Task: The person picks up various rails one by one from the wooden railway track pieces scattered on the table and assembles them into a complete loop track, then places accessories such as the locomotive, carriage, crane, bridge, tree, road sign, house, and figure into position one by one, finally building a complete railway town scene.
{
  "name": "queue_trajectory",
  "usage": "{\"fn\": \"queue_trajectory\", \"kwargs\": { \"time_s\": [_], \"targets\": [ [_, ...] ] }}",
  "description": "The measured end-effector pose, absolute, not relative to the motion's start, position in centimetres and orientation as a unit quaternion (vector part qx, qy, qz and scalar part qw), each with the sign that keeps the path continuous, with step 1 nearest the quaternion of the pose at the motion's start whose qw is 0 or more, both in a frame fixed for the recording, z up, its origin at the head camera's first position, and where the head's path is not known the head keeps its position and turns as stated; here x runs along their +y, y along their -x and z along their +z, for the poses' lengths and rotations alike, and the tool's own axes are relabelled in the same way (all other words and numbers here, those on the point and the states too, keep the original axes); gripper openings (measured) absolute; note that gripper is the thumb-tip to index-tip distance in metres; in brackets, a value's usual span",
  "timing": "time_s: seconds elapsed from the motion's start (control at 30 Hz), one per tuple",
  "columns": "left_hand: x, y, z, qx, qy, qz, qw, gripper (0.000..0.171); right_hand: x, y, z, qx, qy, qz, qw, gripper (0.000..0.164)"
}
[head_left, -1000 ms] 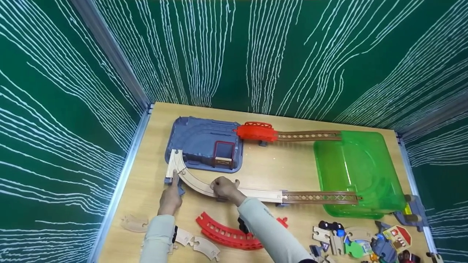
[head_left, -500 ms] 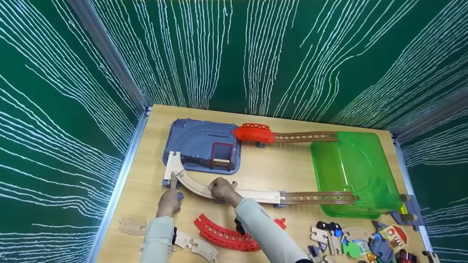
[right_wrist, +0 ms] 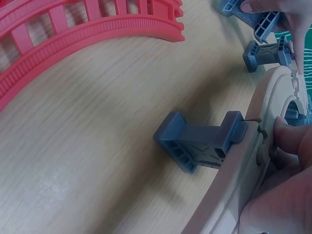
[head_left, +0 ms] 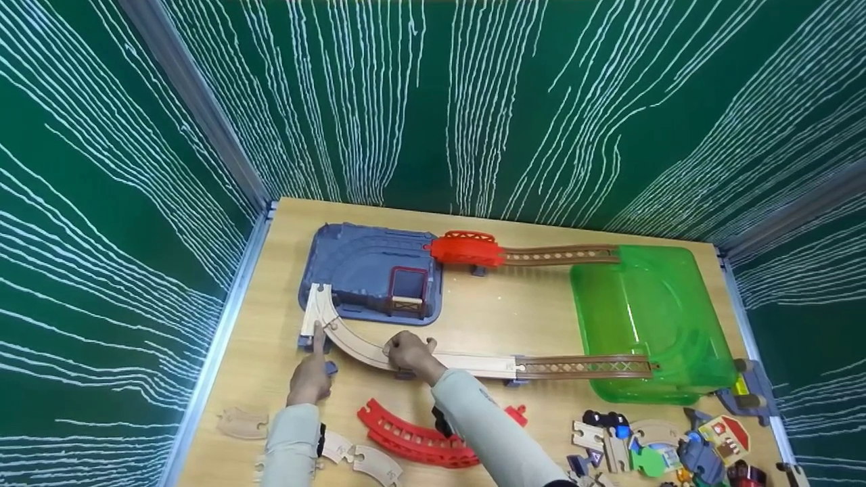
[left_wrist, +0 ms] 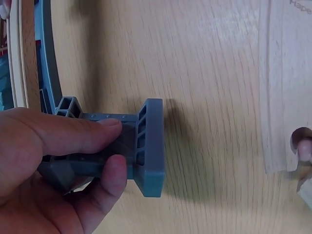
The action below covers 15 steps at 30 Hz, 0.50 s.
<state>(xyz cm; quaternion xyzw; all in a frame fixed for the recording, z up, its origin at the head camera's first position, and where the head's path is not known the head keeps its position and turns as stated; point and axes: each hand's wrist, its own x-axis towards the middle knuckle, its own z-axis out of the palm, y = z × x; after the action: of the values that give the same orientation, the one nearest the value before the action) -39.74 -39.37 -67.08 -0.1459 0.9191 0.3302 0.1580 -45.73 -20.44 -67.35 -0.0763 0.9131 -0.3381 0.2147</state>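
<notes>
In the head view my left hand [head_left: 308,380] points its index finger onto the pale wooden switch track [head_left: 315,306]. Its thumb and lower fingers grip a blue-grey plastic track support [left_wrist: 153,146], plain in the left wrist view. My right hand [head_left: 411,355] pinches the raised wooden track where the curved piece [head_left: 352,343] meets the straight one [head_left: 473,364]. One support [right_wrist: 202,139] stands beneath that joint, and another support [right_wrist: 265,54] stands under the switch track. Part of the joint is hidden behind the right hand.
A grey base [head_left: 358,260] and red bridge [head_left: 467,248] lie behind. Brown track [head_left: 582,366] runs onto a green plastic bin [head_left: 676,318] at right. Red curved track [head_left: 413,436] and loose wooden track [head_left: 242,423] lie in front; a toy pile [head_left: 649,462] is front right.
The head view has shifted slightly, so the table sits a little lower and further left. Both hands keep their places on the track.
</notes>
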Motion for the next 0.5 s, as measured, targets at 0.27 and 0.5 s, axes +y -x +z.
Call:
{"fn": "queue_trajectory", "kwargs": {
  "time_s": [0.27, 0.5],
  "targets": [
    [-39.33, 39.83, -67.29, 0.934, 0.130, 0.298, 0.145, 0.113, -20.29, 45.48, -67.15, 0.904, 0.076, -0.363, 0.215, 0.013],
    [-39.32, 39.91, -67.29, 0.932, 0.145, 0.298, 0.146, 0.107, -20.28, 45.51, -67.02, 0.901, 0.078, -0.371, 0.212, 0.014]
  ]
}}
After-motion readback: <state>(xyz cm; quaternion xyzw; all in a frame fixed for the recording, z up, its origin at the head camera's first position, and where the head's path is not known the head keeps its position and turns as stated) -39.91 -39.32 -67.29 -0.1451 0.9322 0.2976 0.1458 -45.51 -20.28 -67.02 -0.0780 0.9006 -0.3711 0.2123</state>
